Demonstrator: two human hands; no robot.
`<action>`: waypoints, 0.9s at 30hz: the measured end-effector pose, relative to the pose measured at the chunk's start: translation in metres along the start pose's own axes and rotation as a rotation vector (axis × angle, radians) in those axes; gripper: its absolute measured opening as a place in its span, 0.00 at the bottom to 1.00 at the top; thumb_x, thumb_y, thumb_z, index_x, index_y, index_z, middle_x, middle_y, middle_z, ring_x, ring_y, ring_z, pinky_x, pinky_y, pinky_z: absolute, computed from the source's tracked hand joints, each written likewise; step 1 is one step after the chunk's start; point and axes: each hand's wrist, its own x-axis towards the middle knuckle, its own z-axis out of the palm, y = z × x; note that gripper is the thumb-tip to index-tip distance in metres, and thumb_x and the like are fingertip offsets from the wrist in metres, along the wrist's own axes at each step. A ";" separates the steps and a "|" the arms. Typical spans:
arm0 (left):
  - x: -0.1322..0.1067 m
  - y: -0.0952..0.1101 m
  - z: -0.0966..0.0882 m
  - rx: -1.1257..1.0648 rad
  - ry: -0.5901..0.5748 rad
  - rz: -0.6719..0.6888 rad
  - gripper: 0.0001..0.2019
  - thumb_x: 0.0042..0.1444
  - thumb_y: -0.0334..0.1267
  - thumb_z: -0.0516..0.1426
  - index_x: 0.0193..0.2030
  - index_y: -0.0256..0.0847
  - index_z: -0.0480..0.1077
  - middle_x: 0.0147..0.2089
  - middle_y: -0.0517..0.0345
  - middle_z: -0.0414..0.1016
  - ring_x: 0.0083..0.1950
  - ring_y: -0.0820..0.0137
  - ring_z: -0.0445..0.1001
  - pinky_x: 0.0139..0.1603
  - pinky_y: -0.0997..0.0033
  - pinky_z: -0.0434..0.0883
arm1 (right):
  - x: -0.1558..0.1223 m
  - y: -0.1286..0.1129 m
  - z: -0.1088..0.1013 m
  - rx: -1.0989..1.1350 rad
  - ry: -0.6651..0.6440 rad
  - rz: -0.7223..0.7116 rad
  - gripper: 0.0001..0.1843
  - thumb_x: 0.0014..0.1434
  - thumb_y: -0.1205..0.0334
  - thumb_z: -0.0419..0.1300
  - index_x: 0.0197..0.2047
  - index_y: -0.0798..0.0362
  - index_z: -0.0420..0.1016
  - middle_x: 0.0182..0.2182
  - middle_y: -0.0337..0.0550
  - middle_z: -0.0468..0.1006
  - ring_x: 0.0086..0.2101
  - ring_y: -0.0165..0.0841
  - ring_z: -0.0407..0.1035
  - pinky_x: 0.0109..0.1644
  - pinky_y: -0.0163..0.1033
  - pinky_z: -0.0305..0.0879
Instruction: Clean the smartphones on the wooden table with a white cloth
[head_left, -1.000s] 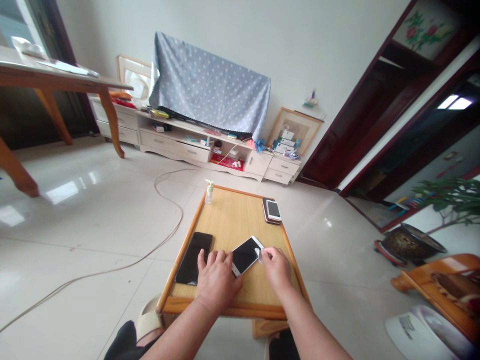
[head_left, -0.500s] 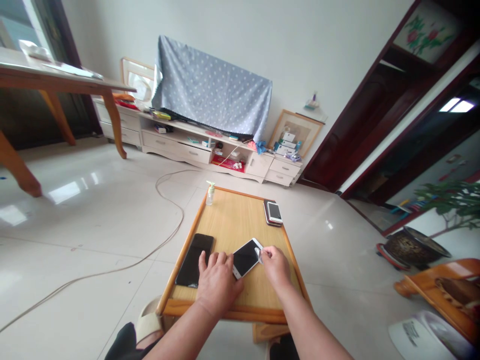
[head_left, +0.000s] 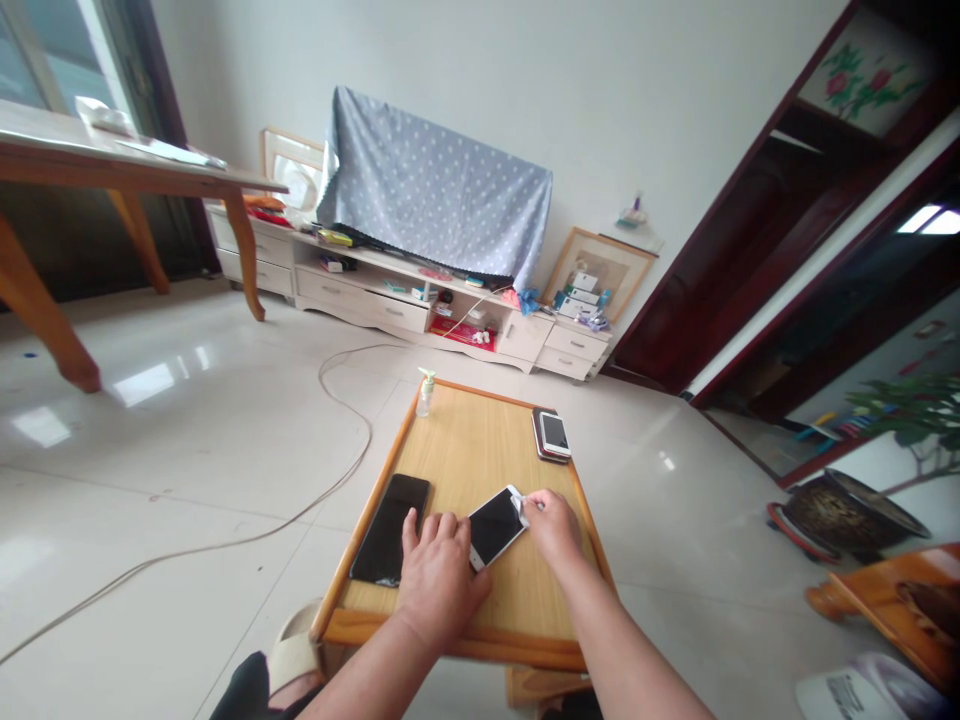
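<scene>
head view | I read this step as wiping the white smartphone (head_left: 495, 528) lying on the bench (head_left: 480, 440), lower centre of frame | next, I judge, calls for working along its edge | left hand (head_left: 441, 585) flat, unclenched, fingers against the phone | right hand (head_left: 553, 527) pinching a white wipe (head_left: 521, 510) at its upper-right corner

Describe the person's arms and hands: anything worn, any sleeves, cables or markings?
The left hand and right hand are bare: no gloves, and no ring, watch or bracelet shows. Both forearms are uncovered, with no sleeves, cables or markings in view.
</scene>
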 end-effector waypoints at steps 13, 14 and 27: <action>0.001 -0.002 0.000 -0.030 0.001 -0.010 0.25 0.51 0.44 0.58 0.57 0.43 0.72 0.49 0.50 0.74 0.58 0.54 0.67 0.75 0.42 0.39 | -0.008 0.017 -0.007 0.006 -0.058 0.067 0.11 0.57 0.53 0.57 0.31 0.46 0.78 0.32 0.39 0.82 0.32 0.35 0.73 0.33 0.36 0.60; 0.001 -0.002 0.000 -0.030 0.000 -0.010 0.25 0.51 0.44 0.58 0.57 0.43 0.72 0.49 0.50 0.74 0.58 0.54 0.67 0.75 0.42 0.39 | -0.004 0.015 -0.005 0.010 -0.070 0.070 0.10 0.56 0.53 0.57 0.31 0.45 0.78 0.31 0.39 0.82 0.31 0.35 0.73 0.32 0.36 0.60; 0.003 0.001 -0.002 -0.020 -0.007 -0.016 0.24 0.51 0.42 0.57 0.56 0.44 0.73 0.48 0.51 0.75 0.58 0.55 0.67 0.75 0.42 0.36 | 0.018 0.001 0.004 0.065 -0.129 0.114 0.11 0.54 0.52 0.58 0.31 0.47 0.78 0.28 0.37 0.82 0.29 0.33 0.73 0.29 0.34 0.59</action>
